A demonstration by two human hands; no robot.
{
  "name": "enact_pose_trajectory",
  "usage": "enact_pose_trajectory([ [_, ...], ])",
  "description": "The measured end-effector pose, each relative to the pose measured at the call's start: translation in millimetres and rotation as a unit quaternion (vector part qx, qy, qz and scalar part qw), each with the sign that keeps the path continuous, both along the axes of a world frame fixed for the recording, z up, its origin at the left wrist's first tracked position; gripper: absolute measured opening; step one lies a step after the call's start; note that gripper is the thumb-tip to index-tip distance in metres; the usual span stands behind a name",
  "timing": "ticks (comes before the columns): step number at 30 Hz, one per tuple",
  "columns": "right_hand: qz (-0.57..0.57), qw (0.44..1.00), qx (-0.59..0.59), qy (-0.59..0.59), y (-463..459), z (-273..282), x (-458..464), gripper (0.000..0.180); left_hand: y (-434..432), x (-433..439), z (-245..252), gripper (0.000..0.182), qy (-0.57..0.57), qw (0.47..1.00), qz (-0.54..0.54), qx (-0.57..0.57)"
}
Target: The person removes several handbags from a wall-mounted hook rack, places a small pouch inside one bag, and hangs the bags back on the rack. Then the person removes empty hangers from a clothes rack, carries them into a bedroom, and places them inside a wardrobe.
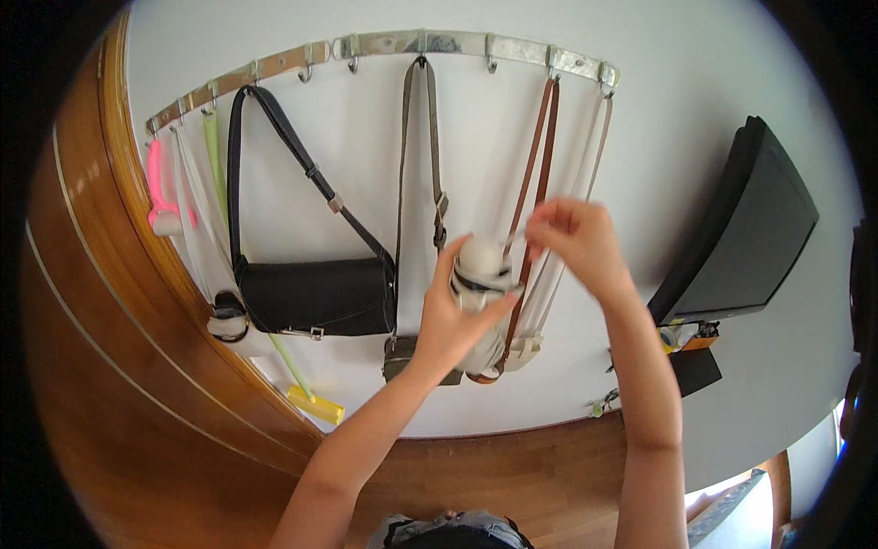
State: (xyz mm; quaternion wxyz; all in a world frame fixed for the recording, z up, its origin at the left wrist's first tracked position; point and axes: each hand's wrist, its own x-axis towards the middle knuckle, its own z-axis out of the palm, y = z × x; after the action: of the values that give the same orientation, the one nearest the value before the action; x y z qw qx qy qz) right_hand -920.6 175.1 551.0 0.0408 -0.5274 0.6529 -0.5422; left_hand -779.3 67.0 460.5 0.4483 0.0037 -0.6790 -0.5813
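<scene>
My left hand (449,316) grips a pale, cloth-wrapped object (480,281) with a rounded white end and a dark band; it may be a folded compact umbrella. Up and to the right, my right hand (576,240) is raised with bent fingers close together. Blur hides whether anything thin is between them. Behind the hands hang a brown strap (547,151) and a pale strap (593,154). A small cream bag (527,353) hangs below them. Partly covered by my left hand is a small grey-brown bag (399,357) on its own strap.
A metal hook rail (446,43) runs along the wall. Leftward hang a black shoulder bag (315,295), a pink lint roller (159,185) and a green-handled tool with a yellow head (315,405). A wooden door (75,309) stands at left, a wall-mounted television (754,226) at right.
</scene>
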Motion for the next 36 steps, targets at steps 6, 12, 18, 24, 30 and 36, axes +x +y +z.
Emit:
enact_pose_trajectory([
  [6,-0.037,0.986,-0.075,0.145,-51,108,-19,0.014,-25,-48,69,0.073,0.074,0.996,0.027,0.043],
  [12,-0.069,0.973,-0.087,0.205,-89,157,-38,0.012,-49,-79,107,0.07,0.096,0.992,0.058,0.049],
  [18,-0.069,0.97,-0.067,0.224,-107,163,-47,0.013,-66,-96,109,0.072,0.095,0.99,0.092,0.057],
  [24,-0.044,0.969,-0.06,0.234,-122,151,-70,0.01,-74,-105,96,0.075,0.072,0.98,0.187,-0.006],
  [30,-0.122,0.937,-0.165,0.283,-102,117,-60,0.023,-67,-103,81,0.078,0.077,0.966,0.23,-0.093],
  [36,-0.08,0.959,-0.222,0.159,-79,39,-35,0.037,-57,-97,58,0.105,0.101,0.919,0.316,-0.211],
])
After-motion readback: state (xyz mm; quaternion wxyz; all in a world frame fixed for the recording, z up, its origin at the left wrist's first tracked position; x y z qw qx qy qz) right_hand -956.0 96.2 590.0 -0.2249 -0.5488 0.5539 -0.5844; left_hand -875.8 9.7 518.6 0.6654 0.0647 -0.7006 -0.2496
